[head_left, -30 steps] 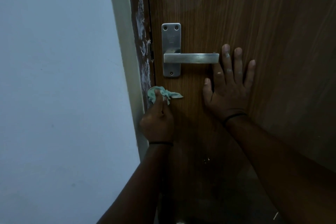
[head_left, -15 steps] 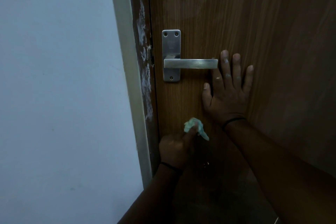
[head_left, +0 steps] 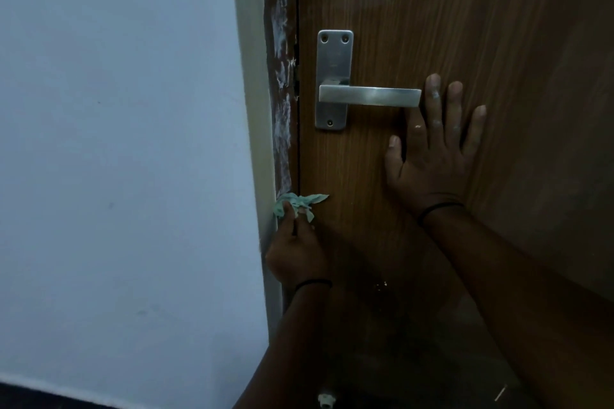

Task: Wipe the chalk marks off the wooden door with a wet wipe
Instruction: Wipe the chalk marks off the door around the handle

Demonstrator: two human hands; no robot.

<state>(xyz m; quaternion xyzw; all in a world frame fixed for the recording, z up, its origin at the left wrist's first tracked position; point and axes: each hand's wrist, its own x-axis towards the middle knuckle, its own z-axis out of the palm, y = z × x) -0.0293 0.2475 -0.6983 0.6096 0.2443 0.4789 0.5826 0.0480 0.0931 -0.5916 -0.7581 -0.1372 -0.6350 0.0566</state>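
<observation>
Dim wall (head_left: 116, 143) on my L, wooden door (head_left: 481, 26) ahead. L hand (head_left: 295, 252) pinches crumpled wet wipe (head_left: 299, 202) at chalk marks (head_left: 282, 116) on frame edge; R hand (head_left: 432, 156) spread flat beside handle (head_left: 368, 96).

Bare forearms, thin black band (head_left: 440, 208) on each wrist
</observation>
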